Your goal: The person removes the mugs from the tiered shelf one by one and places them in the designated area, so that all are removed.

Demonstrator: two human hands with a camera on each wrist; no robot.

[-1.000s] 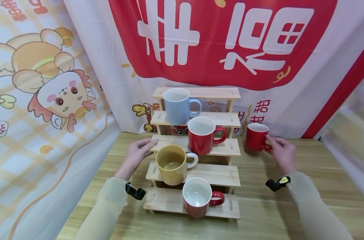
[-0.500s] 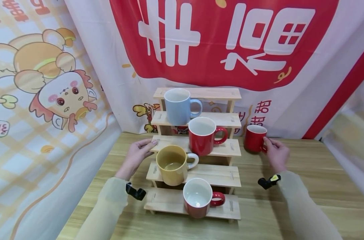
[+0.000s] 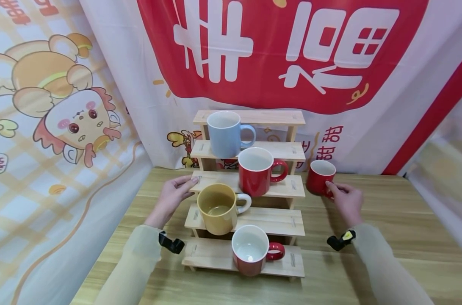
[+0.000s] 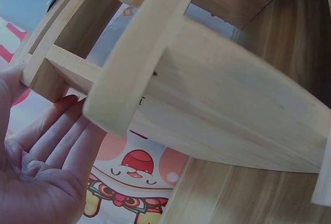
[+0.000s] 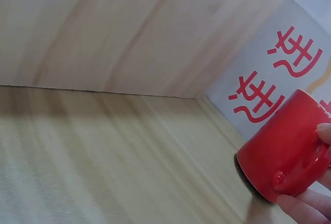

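A tiered wooden shelf rack point(image 3: 278, 222) stands mid-view in the head view. My left hand point(image 3: 173, 197) holds the left end of its middle tier, thumb on top and fingers beneath; the left wrist view shows those fingers point(image 4: 62, 136) under the board end. To the right of the rack, my right hand point(image 3: 347, 201) pinches the handle of a red mug point(image 3: 317, 177) with a white inside. In the right wrist view, the mug point(image 5: 282, 144) is close over the tabletop, its dark base edge facing down, thumb above the handle and fingers below.
The rack bears a light blue mug point(image 3: 224, 137), a red mug point(image 3: 253, 176), a yellow mug point(image 3: 215, 212) with a white handle, and a white-and-red mug point(image 3: 250, 250) lowest. Behind the wood-grain table point(image 3: 330, 262) hangs a printed cloth point(image 3: 116, 25).
My right hand has moved left with the red mug, bringing it nearer the rack. The left hand has stayed at the shelf end, and the other mugs have not moved.
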